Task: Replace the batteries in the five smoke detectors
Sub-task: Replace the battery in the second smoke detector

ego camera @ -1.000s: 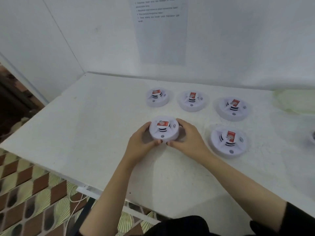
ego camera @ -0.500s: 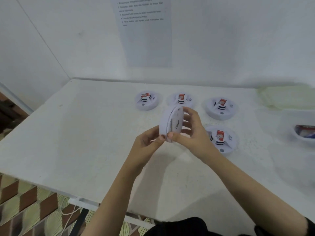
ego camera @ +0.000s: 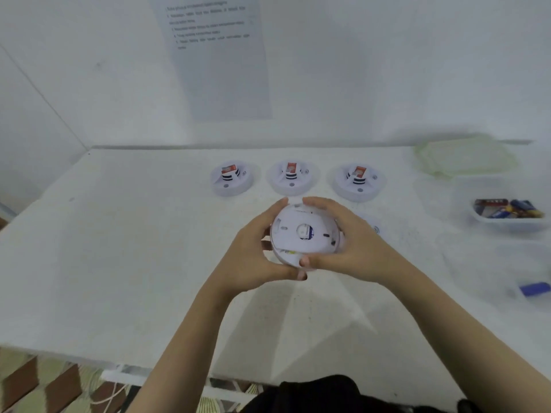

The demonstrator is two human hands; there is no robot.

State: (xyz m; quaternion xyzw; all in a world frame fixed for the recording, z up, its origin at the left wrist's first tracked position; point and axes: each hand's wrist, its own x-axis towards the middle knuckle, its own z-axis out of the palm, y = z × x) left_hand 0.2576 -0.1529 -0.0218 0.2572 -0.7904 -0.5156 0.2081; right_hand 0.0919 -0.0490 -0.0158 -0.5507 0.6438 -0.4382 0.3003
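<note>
White table (ego camera: 125, 263) pushed into a white corner, tiled floor (ego camera: 35, 380) showing below its near edge. Both bare forearms reach up from the bottom of view, w/ a dark sleeve at the very bottom.

Near the middle, both hands hold one smoke detector (ego camera: 304, 234) up off the table, flipped so its back faces the camera. Left hand (ego camera: 253, 254) cups the left rim, fingers curled round the far side, thumb along the lower edge. Right hand (ego camera: 348, 245) wraps the right rim the same way, fingers over the top, thumb pressed on the bottom edge next to the left thumb. Both are closed firmly on it, no gap I can see. Back plate looks white w/ a small round bit in the centre and a few slots; detail is blurry.

Just behind the right hand, a fourth detector (ego camera: 374, 229) sits on the table, mostly hidden.

Further back, a row of 3 more detectors, face up, each w/ a red label on top: left one (ego camera: 231, 178), middle one (ego camera: 292, 177), right one (ego camera: 359, 181). They're close together but apart.

Off to the right, a clear tray (ego camera: 507, 220) holds a jumble of batteries (ego camera: 507, 208). Nearer on that side, a small blue thing (ego camera: 535, 289), too blurred to ID. Far right corner, a pale green plastic bag (ego camera: 465, 156).

On the wall behind, a printed sheet (ego camera: 217, 55), text unreadable.
</note>
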